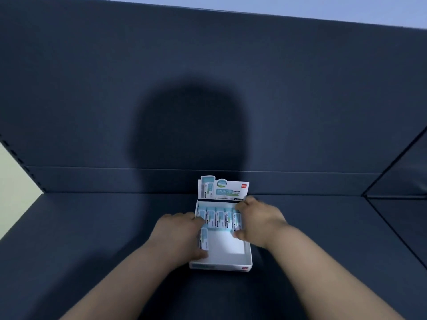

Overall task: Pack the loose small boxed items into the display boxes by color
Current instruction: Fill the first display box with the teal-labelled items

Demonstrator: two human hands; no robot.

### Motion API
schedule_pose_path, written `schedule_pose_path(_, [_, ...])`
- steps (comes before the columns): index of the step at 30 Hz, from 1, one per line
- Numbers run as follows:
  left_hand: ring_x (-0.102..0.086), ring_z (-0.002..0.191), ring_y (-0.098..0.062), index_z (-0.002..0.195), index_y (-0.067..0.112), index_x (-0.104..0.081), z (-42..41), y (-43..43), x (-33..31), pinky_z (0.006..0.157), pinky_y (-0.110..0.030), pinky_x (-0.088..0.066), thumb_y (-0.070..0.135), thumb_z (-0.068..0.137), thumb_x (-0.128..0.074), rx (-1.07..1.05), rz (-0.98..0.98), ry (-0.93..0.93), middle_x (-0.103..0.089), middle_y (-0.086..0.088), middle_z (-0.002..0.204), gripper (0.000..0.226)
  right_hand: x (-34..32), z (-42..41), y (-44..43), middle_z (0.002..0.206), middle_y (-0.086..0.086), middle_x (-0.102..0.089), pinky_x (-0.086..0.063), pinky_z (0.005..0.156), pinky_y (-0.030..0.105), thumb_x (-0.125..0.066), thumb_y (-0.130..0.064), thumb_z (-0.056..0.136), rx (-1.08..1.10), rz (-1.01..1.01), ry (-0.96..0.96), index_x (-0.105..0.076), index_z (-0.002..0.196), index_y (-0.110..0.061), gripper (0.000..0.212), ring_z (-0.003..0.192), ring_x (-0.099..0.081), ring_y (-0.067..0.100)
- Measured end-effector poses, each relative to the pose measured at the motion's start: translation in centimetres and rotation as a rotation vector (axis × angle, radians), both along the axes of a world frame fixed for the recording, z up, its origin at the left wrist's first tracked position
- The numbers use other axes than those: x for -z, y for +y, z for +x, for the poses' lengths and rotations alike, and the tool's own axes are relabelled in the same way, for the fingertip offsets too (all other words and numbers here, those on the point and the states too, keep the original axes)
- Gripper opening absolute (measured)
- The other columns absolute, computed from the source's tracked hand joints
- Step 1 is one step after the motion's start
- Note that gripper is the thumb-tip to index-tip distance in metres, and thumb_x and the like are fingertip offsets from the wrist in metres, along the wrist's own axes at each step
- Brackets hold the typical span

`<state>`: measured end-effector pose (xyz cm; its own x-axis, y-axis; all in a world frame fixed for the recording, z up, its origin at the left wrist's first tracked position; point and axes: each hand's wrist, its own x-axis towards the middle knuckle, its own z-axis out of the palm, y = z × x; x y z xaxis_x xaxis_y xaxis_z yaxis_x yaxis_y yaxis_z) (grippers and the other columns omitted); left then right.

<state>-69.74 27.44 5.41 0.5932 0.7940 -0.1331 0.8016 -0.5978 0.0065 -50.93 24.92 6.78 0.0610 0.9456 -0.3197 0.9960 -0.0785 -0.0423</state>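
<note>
A white display box (247, 255) with an upright printed header card (223, 188) lies on the dark blue table, just in front of me. Several small light-blue boxed items (219, 217) stand in a row along its far end. My left hand (179, 236) grips one light-blue item (203, 239) at the box's left wall, inside the box. My right hand (256, 221) pinches another light-blue item (237, 221) at the right end of the row. The near half of the box floor shows bare white.
The dark blue table surface (92, 239) runs to a dark blue back panel (208, 88) close behind the box. A side panel (399, 176) angles in at the right. A pale wall strip (13, 188) shows at the far left.
</note>
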Motion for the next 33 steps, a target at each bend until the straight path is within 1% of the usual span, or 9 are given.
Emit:
schedule_pose_path(3, [-0.051, 0.112, -0.014, 0.134, 0.029, -0.042, -0.2, 0.2, 0.2, 0.089, -0.028, -0.039, 0.057, 0.078, -0.062, -0.018, -0.056, 0.009, -0.050, 0.007, 0.123, 0.066, 0.3, -0.1, 0.6, 0.135, 0.000, -0.040, -0.046, 0.095, 0.038, -0.059, -0.048, 0.086, 0.007, -0.027, -0.039, -0.038, 0.139, -0.020, 0.063, 0.122, -0.045, 0.022])
schedule_pose_path(9, [-0.052, 0.108, -0.014, 0.131, 0.028, -0.044, -0.2, 0.5, 0.4, 0.082, -0.026, -0.039, 0.057, 0.075, -0.064, -0.025, -0.086, 0.006, -0.048, 0.007, 0.121, 0.066, 0.6, -0.4, 1.3, 0.134, 0.001, -0.042, -0.046, 0.092, 0.035, -0.060, -0.046, 0.087, 0.058, -0.059, -0.071, -0.039, 0.141, -0.029, 0.061, 0.122, -0.046, 0.021])
schedule_pose_path(12, [-0.053, 0.108, -0.014, 0.132, 0.028, -0.043, -0.2, 0.6, 0.4, 0.083, -0.027, -0.040, 0.057, 0.076, -0.064, -0.016, -0.094, -0.003, -0.048, 0.007, 0.121, 0.066, 0.9, -0.7, 1.4, 0.130, 0.002, -0.045, -0.046, 0.089, 0.034, -0.062, -0.046, 0.086, 0.092, -0.076, -0.097, -0.039, 0.141, -0.032, 0.061, 0.119, -0.050, 0.021])
schedule_pose_path(16, [-0.052, 0.110, -0.013, 0.133, 0.028, -0.043, -0.3, 0.6, 0.5, 0.085, -0.027, -0.039, 0.057, 0.077, -0.062, -0.015, -0.091, -0.013, -0.047, 0.007, 0.123, 0.066, 1.2, -0.9, 1.5, 0.127, 0.002, -0.048, -0.046, 0.086, 0.032, -0.063, -0.047, 0.085, 0.141, -0.079, -0.100, -0.042, 0.139, -0.032, 0.059, 0.117, -0.053, 0.022])
schedule_pose_path(20, [-0.052, 0.111, -0.014, 0.135, 0.027, -0.042, -0.4, 0.7, 0.5, 0.085, -0.026, -0.039, 0.056, 0.079, -0.061, -0.007, -0.066, -0.004, -0.047, 0.006, 0.124, 0.066, 1.1, -1.1, 1.4, 0.124, 0.002, -0.049, -0.043, 0.077, 0.029, -0.063, -0.043, 0.086, 0.136, -0.037, -0.080, -0.047, 0.134, -0.033, 0.051, 0.113, -0.055, 0.022])
schedule_pose_path(23, [-0.053, 0.109, -0.016, 0.134, 0.026, -0.043, -0.4, 0.8, 0.5, 0.081, -0.026, -0.037, 0.054, 0.080, -0.061, -0.005, -0.041, 0.017, -0.048, 0.005, 0.123, 0.064, 0.9, -1.3, 1.4, 0.127, 0.001, -0.048, -0.046, 0.082, 0.031, -0.062, -0.041, 0.087, 0.078, 0.012, -0.062, -0.049, 0.131, -0.032, 0.047, 0.113, -0.053, 0.022])
schedule_pose_path(27, [-0.053, 0.107, -0.017, 0.132, 0.025, -0.044, -0.3, 1.0, 0.5, 0.080, -0.027, -0.037, 0.054, 0.080, -0.060, 0.002, -0.032, 0.035, -0.049, 0.005, 0.121, 0.062, 0.9, -1.5, 1.4, 0.128, 0.000, -0.046, -0.043, 0.084, 0.034, -0.051, -0.049, 0.092, 0.012, 0.004, -0.038, -0.048, 0.134, -0.035, 0.044, 0.117, -0.047, 0.024])
schedule_pose_path(33, [-0.053, 0.109, -0.018, 0.133, 0.024, -0.043, -0.3, 1.1, 0.5, 0.085, -0.029, -0.039, 0.056, 0.081, -0.060, 0.009, -0.026, 0.059, -0.048, 0.004, 0.123, 0.063, 1.0, -1.5, 1.6, 0.128, 0.000, -0.046, -0.045, 0.090, 0.034, -0.053, -0.048, 0.092, 0.023, 0.000, -0.005, -0.051, 0.131, -0.035, 0.042, 0.119, -0.045, 0.024])
